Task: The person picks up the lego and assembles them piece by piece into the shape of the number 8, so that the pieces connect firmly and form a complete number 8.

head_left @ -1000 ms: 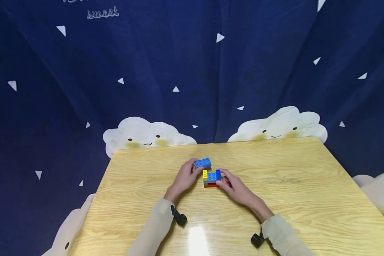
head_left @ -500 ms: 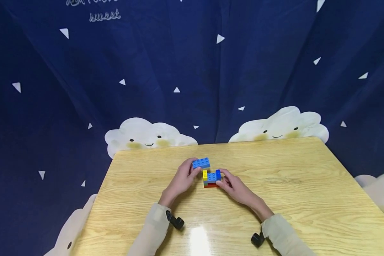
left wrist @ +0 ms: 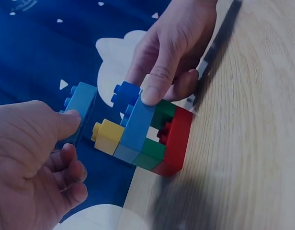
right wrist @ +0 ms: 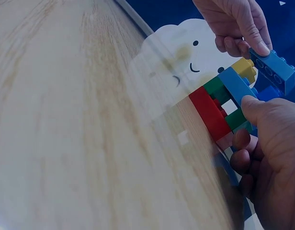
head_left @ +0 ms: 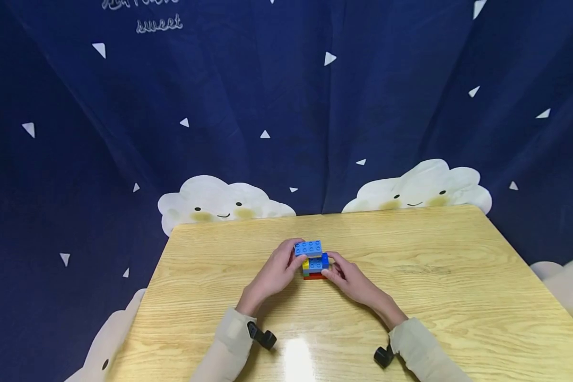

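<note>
My left hand [head_left: 276, 268] pinches a light blue building brick [head_left: 308, 248] between thumb and fingers, with its studs up. That brick hangs just over a small stack of bricks on the table. At the bottom of the stack is a red brick [left wrist: 176, 142], with two green bricks [left wrist: 151, 152] on it and a gap between them. Across the green ones lies another light blue brick [left wrist: 136, 125]. A yellow brick [left wrist: 108, 136] and a dark blue brick [left wrist: 126, 93] stand on its two ends. The right hand [head_left: 350, 278] grips the stack's right side, thumb on the lower light blue brick.
The wooden table [head_left: 434, 265] extends around the stack on all sides. Behind it hangs a dark blue curtain [head_left: 286, 95] with white clouds and triangles. A black wrist camera [head_left: 267, 339] is strapped at each cuff.
The left hand first shifted slightly left with its light blue brick, then came right and over the stack, partly covering the yellow brick. My right hand has stayed on the stack.
</note>
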Motion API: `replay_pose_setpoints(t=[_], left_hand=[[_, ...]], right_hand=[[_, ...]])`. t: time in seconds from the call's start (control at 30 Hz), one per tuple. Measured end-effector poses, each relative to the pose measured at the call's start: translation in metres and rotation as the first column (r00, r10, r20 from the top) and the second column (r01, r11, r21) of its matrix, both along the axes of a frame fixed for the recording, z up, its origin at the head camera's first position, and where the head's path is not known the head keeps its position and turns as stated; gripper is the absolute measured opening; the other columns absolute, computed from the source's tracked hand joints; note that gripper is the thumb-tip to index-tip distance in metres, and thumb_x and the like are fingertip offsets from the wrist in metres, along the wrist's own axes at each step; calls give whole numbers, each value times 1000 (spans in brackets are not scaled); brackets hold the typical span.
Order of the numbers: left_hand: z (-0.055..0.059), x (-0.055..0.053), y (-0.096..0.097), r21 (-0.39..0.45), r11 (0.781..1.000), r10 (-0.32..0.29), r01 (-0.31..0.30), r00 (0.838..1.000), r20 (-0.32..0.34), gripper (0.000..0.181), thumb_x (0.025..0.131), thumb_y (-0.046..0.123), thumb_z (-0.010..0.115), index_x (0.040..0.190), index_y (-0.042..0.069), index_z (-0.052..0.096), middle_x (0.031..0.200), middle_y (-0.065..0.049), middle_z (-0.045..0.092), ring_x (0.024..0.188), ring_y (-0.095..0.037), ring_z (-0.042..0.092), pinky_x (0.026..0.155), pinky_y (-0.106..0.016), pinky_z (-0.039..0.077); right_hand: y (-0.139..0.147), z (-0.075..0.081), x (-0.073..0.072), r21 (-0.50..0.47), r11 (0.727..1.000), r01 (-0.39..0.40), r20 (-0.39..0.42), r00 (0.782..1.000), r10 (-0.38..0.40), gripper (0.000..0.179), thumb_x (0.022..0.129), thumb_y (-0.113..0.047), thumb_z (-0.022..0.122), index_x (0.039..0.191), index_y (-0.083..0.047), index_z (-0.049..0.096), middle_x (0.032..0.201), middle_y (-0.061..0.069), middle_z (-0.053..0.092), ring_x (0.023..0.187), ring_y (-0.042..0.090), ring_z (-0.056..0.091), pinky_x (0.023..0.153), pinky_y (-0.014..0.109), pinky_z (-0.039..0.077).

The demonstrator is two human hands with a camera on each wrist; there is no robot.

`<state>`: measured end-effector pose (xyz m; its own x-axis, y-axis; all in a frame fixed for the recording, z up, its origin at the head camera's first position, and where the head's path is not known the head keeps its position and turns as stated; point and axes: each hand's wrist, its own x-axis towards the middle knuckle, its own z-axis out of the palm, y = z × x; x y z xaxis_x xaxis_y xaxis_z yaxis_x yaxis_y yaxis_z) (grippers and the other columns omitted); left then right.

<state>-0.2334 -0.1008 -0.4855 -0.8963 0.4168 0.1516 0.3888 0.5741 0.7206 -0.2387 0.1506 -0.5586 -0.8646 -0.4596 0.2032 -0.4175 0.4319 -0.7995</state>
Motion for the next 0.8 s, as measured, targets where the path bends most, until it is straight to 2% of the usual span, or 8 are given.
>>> replay_pose_setpoints(t=[0.33,0.53,0.67,0.8], left_hand=[[-4,4,6,-53,999,-11,11,1000,-1,44,111,29,53,148,7,50,141,-10,58,121,-19,58,106,-41,49],[-6,4,10,-51,998,-22,21,999,-25,46,110,31,55,148,5,52,136,-10,61,112,-18,57,98,-38,50],[-7,4,12,-49,999,-22,22,1000,-15,46,109,31,56,149,7,52,138,-10,61,114,-17,58,100,-38,51],[-9,3,12,-45,999,-19,17,999,-38,44,109,29,58,147,8,54,122,-5,64,99,-15,58,85,-31,51]], right_hand=[[-1,1,1,-14,1000,-7,-8,1000,7,40,107,-28,61,145,-21,51,74,-9,50,62,4,42,60,24,38],[-1,2,1,-24,1000,-14,-13,1000,14,41,108,-27,60,147,-21,50,74,-8,49,61,3,41,60,23,37],[-1,0,1,-24,1000,-19,-25,1000,18,40,108,-27,60,146,-22,50,73,-9,49,61,3,40,60,23,37],[0,0,0,-23,1000,-18,-40,999,17,40,107,-26,61,146,-22,50,73,-9,49,61,3,41,59,23,37]])
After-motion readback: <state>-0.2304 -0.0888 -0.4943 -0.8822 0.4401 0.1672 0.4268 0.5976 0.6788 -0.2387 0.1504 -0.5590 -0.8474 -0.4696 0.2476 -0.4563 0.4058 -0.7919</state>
